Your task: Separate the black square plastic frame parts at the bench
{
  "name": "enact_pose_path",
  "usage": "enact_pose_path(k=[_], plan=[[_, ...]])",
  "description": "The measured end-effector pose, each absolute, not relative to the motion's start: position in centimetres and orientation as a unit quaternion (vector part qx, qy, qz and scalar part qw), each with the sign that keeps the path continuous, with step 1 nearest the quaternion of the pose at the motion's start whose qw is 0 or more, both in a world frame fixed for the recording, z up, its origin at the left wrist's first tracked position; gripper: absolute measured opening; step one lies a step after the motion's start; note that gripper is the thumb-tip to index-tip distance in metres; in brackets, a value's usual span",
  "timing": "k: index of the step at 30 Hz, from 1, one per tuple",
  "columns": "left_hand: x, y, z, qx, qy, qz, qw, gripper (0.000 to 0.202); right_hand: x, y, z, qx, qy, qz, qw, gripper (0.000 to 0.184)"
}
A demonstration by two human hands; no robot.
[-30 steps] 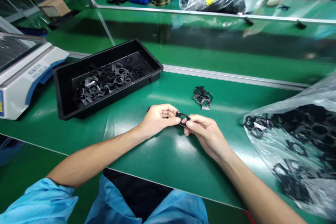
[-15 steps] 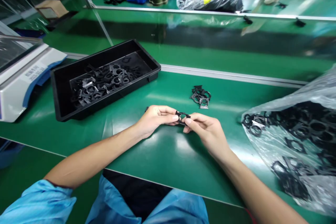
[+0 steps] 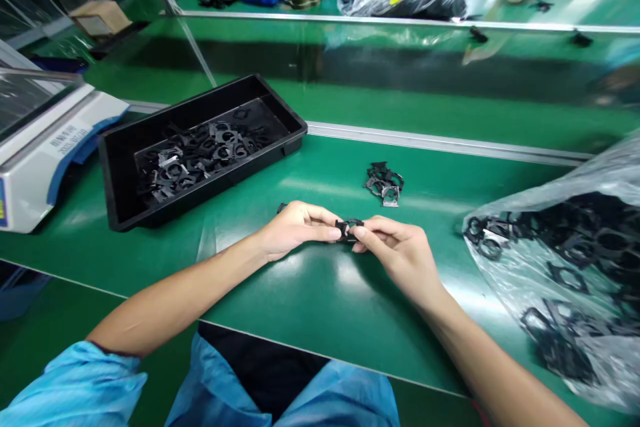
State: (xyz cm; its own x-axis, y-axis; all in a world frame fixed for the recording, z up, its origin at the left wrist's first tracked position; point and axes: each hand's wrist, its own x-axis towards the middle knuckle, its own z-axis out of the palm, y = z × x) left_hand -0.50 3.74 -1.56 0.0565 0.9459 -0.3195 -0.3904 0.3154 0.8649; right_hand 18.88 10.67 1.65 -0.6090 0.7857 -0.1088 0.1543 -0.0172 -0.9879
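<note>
left hand and right hand are pinching one black part between them over the tabletop, now showing it more edge-on than half a second ago, so they're apparently turning it.

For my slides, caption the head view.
Left hand and right hand hold one black part near a tray of parts.

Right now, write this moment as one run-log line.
left hand: pinches black ring bracket | right hand: pinches same bracket | black tray: similar parts
</note>
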Motion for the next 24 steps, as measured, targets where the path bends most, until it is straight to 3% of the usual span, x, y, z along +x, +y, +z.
enact_pose_path(k=[9, 24], plan=[[-0.10, 3.50, -1.11, 0.340, 0.424, 0.499, 0.675, 0.041, 19.02, 10.87, 1.67, -0.356, -0.643, 0.642, 0.219, 0.042], [0.35, 3.49, -1.28, 0.387, 0.463, 0.556, 0.572, 0.037, 19.05, 10.99, 1.25, -0.339, -0.673, 0.608, 0.248, 0.041]])
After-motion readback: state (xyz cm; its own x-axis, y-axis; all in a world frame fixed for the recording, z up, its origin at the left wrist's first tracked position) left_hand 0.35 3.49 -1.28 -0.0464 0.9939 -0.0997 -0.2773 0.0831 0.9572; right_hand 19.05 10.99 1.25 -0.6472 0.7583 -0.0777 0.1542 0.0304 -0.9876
